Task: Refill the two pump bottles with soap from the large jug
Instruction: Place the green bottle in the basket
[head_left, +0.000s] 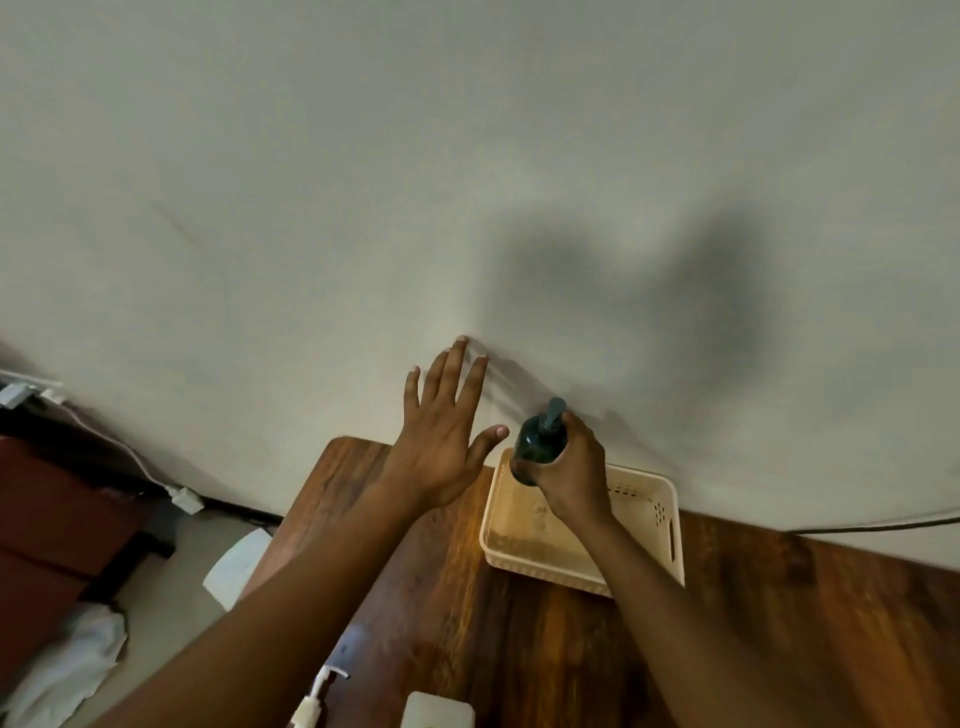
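Note:
My right hand (569, 475) grips a dark green pump bottle (537, 439) by its body and holds it above the far left corner of a cream plastic basket (652, 540). The bottle's pump head points up and toward the wall. Just left of the bottle, my left hand (441, 431) hovers with fingers spread and holds nothing. A white pump head (319, 693) shows at the bottom edge of the table. Beside it a white rounded object (439, 709) is cut off by the frame. I cannot tell whether that object is the jug.
The wooden table (467, 623) stands against a plain pale wall (467, 182). Left of the table, white paper (236, 564) and white cloth (62, 670) lie on the floor, next to dark red furniture (57, 519) and a white plug with cable (187, 499).

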